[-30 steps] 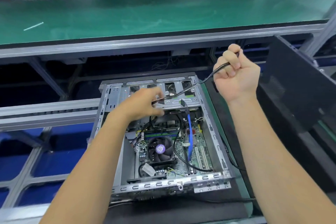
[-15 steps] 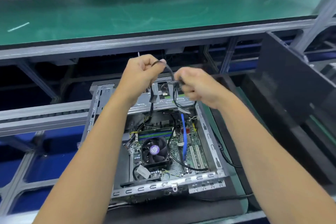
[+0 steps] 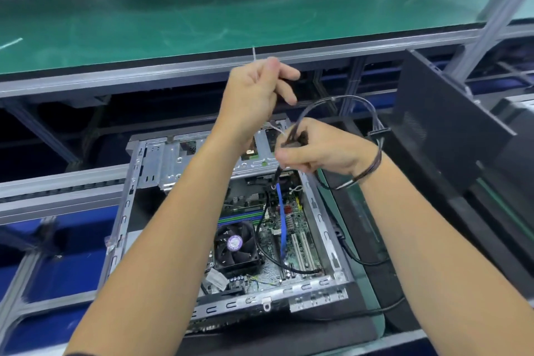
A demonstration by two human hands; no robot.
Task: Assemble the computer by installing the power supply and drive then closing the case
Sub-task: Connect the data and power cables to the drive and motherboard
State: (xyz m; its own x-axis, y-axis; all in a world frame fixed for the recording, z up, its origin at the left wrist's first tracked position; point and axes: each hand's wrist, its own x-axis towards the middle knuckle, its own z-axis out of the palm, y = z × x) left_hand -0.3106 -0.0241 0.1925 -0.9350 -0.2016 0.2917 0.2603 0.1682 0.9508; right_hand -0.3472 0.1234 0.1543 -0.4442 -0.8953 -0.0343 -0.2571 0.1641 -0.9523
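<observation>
The computer case [image 3: 138,182] lies open on its side on the dark mat below my hands, motherboard up, with the fan [image 3: 235,246] near the front and a blue cable [image 3: 281,228] running down the board. I see no power supply or drive in it; the bay on the left of the board looks bare. The side panel [image 3: 445,124] leans upright, well apart to the right.

My right hand [image 3: 320,150] is curled round a bundle of black wires [image 3: 341,101], gripping it where it gathers; the wires loop up and over to a connector [image 3: 377,131] hanging just beside my wrist, and a strand trails under the wrist. My left hand [image 3: 254,95] is raised above the case, its fingertips pinching a thin white tie [image 3: 254,53] that stands up past the edge of the green desk [image 3: 173,20]; a pale strip also runs from it toward the bundle.

I judge I am tidying wires before fitting parts. The risks: pulling the tie too hard could pinch or strain the wires, and a lower wire still leads into the board, so lifting the bundle higher could tug its plug loose. The dangling connector could snag on the case edge or drop onto the fan.
</observation>
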